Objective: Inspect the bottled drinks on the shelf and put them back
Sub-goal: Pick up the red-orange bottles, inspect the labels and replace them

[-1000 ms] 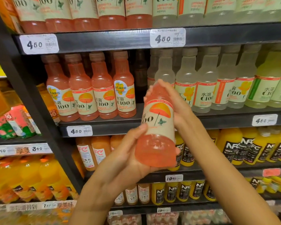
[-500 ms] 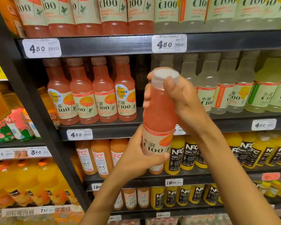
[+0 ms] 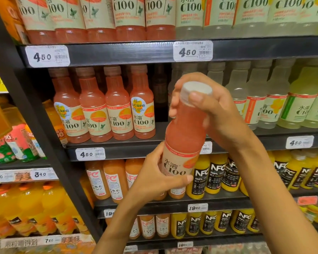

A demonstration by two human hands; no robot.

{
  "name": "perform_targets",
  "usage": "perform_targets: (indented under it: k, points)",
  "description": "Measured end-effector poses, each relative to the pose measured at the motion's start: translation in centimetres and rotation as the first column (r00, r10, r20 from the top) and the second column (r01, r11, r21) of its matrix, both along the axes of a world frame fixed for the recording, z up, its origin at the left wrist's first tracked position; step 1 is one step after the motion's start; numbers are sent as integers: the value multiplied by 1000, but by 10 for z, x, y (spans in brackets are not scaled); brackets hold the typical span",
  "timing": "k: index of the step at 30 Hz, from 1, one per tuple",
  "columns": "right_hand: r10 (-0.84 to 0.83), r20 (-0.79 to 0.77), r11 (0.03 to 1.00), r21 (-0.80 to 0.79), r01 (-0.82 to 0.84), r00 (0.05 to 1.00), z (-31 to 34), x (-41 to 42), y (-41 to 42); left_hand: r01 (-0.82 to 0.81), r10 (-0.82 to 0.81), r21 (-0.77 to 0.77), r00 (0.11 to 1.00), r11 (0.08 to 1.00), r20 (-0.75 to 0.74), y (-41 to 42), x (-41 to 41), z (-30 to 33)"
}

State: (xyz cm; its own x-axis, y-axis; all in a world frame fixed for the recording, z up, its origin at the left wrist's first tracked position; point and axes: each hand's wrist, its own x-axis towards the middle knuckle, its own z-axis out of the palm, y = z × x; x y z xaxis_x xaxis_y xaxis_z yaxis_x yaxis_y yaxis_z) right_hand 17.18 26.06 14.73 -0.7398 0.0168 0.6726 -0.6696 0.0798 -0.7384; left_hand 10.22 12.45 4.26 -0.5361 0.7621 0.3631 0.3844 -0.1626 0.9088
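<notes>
pink c100 bottle (image 3: 182, 142), white cap, cream label, nearly upright

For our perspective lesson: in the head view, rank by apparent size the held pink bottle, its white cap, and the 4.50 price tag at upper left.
1. Held pink bottle, nearest the camera, which inflates it.
2. Price tag.
3. White cap, though its nearness leaves this unsure.

The left hand (image 3: 154, 177) hides the held bottle's (image 3: 182, 140) base; its label print seems blurred.

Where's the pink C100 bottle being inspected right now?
In the head view the pink C100 bottle is off the shelf, held upright at centre frame: right hand around its white cap, left hand gripping its label.
</notes>
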Motion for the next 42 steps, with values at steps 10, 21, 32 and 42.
perform_targets:
  k: [10,21,32,42]
  points:
    - [140,244,878,-479,-7,960,-19,-30,13,215,-204,15,902,977,381,-14,16,-7]
    - [-236,272,889,-329,320,933,-14,-33,-1,-39,24,46,957,998,288,-8,14,2]
    - [213,271,832,-555,-29,939,-10,-25,-2,387,-494,310,618,869,612,-3,21,-9]
    - [-236,280,916,-256,310,930,3,-14,3,78,-140,162,900,984,413,-1,25,1]
